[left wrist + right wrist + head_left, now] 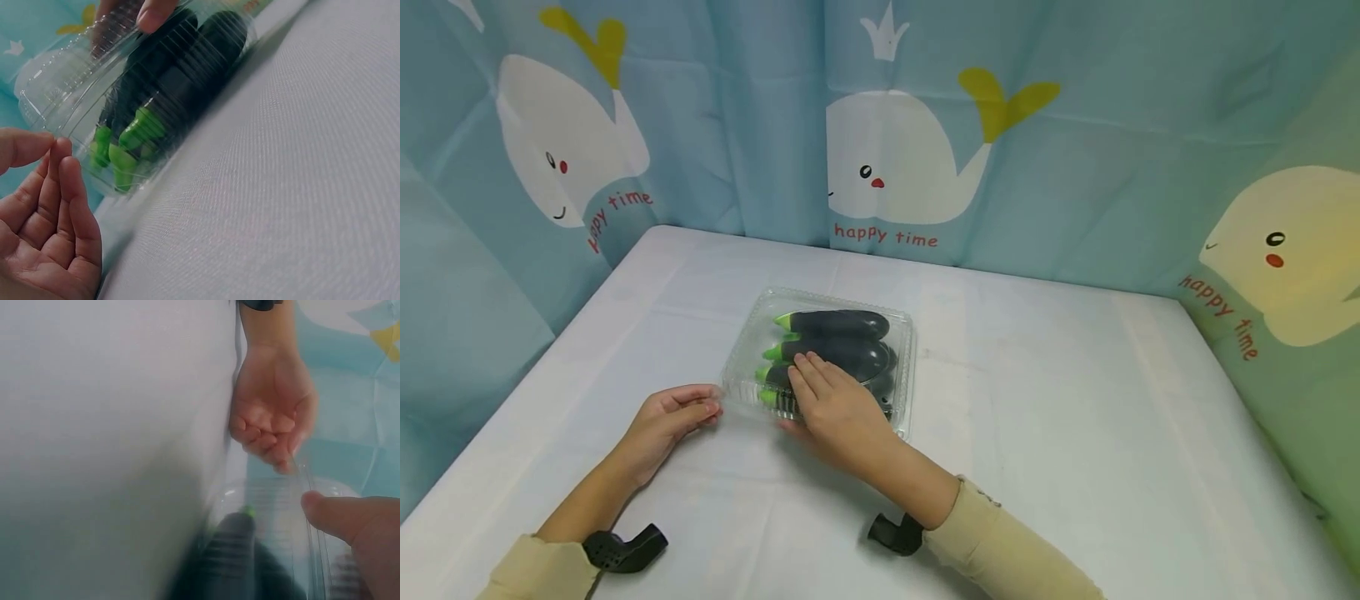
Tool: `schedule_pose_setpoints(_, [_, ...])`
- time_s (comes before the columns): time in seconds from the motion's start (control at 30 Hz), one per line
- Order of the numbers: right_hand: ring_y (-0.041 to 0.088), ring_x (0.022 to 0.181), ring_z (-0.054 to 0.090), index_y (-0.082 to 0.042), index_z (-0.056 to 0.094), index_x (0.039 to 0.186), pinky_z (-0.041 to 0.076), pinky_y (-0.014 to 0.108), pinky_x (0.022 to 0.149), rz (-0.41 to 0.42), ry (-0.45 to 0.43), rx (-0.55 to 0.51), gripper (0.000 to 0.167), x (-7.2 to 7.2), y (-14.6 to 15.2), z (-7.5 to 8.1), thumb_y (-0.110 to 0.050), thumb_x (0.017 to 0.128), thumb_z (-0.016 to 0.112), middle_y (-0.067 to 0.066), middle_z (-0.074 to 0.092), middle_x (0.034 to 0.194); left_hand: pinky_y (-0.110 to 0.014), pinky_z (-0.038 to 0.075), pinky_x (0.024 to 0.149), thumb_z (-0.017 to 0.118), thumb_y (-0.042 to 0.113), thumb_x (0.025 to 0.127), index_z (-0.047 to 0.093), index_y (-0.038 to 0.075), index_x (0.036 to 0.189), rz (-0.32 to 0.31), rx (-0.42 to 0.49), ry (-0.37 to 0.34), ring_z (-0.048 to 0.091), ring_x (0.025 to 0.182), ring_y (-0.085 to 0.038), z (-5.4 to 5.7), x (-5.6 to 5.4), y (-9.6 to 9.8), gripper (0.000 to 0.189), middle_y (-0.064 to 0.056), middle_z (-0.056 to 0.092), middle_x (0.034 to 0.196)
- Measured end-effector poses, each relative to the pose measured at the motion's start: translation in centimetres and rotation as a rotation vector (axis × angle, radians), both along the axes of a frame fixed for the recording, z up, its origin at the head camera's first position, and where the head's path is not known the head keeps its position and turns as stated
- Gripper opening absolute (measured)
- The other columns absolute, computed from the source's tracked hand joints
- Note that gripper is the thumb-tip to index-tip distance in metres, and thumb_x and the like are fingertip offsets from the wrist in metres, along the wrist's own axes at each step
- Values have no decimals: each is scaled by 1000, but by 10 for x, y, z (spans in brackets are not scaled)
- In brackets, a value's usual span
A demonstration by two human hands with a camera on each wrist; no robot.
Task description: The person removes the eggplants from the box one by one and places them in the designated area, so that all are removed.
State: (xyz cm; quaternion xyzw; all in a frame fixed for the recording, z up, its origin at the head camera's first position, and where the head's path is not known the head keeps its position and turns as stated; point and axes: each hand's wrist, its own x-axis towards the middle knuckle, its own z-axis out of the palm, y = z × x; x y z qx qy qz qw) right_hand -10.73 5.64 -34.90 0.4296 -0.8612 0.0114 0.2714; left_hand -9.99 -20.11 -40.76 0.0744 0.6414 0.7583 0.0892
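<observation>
sleeve (1011,542) — right hand (844,417) over eggplants (847,351)

Over on the bench (1075,400), eggplants (842,323) lie inside a box (747,350), a curtain (760,125) behind. The person's left hand (662,421) is at the box's near left corner; the right hand (844,417) rests over its front.

- The clamshell container (749,343) was clear, glossy plastic, ribbed along its walls.
- The eggplants (842,323) had smooth, shiny dark skins; their green caps (142,128) looked smooth and glossy too.
- The tablecloth (1060,417) was matt white cloth, finely ribbed.
- The curtain (760,133) looked like smooth fabric with a faint sheen.
- The sleeves (1007,550) were matt beige cloth.
- The wrist mounts (625,550) looked like black plastic.
</observation>
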Motion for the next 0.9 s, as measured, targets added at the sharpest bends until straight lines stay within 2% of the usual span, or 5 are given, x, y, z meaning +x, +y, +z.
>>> schedule_pose_setpoints(0.23, [29, 119, 47, 6, 54, 122, 37, 35, 102, -43, -89, -9, 63, 4, 27, 1, -43, 83, 64, 20, 53, 125, -21, 52, 75, 54, -1, 90, 64, 4, 99, -13, -19, 10, 62, 83, -9, 0, 1, -2, 14, 0, 66, 89])
schedule_pose_setpoints(0.37, [30, 120, 46, 7, 53, 123, 35, 36, 103, -28, -121, -30, 65, 7, 45, 0, -40, 81, 68, 21, 51, 126, -21, 52, 76, 54, 0, 90, 62, 1, 100, -29, -31, 16, 62, 84, -9, -1, 0, -1, 13, 1, 65, 89])
schedule_pose_setpoints(0.5, [31, 119, 47, 9, 53, 122, 36, 39, 102, 16, -87, -56, 65, 7, 55, -3, -37, 79, 70, 22, 53, 124, -21, 52, 76, 54, 1, 91, 61, -1, 100, -37, -43, 18, 62, 84, -9, -2, -1, -1, 12, 1, 65, 89])
schedule_pose_setpoints(0.67, [33, 118, 47, 11, 54, 119, 38, 41, 100, 48, -34, -78, 65, 7, 64, -6, -36, 77, 73, 23, 54, 122, -21, 52, 76, 53, 0, 91, 61, 2, 99, -51, -35, 19, 62, 84, -10, -3, -1, -2, 12, 1, 65, 89])
schedule_pose_setpoints(0.9, [35, 123, 42, 11, 49, 124, 34, 41, 103, 56, -69, -112, 69, 6, 82, -9, -38, 80, 69, 24, 50, 127, -22, 52, 76, 54, 1, 90, 61, 3, 98, -47, -34, 18, 62, 84, -10, -2, -1, -1, 11, 0, 64, 88])
